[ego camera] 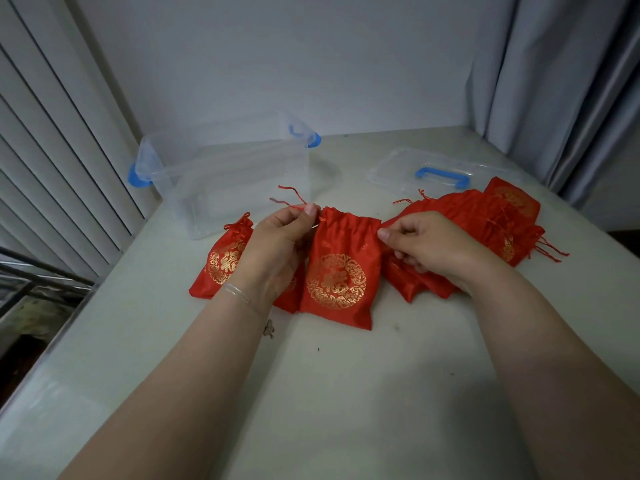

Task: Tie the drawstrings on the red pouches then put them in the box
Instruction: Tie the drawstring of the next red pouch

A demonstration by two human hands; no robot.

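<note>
Pale table (pixel 346 393) set against a white wall; slatted shutters off beyond the left hand's side, grey curtain beyond the right.

Left hand (pixel 277 244): thumb and forefinger pinch the red drawstring (pixel 289 199) at the left corner of the centre pouch's gathered mouth; loose cord ends stick up past the fingers. Thin bracelet (pixel 237 293) on that wrist.

Right hand (pixel 420 244): fingers curled, fingertips at the right corner of the same pouch's mouth. Appears to pinch the cord or fabric there; which of the two, cannot tell.

Centre pouch (pixel 341 271): red, gold round emblem, lying flat on the table between the two hands, mouth drawn partly closed.

Tied pouch (pixel 223 258): just left of and partly under the left hand, cord knotted at top.

Pile of pouches (pixel 485 223): under and beyond the right hand, overlapping, cords loose.

Clear box (pixel 228 178): blue latches, open, beyond the left hand. No pouches seen inside.

Lid (pixel 440 171): clear, blue handle, flat on the table beyond the right hand.
</note>
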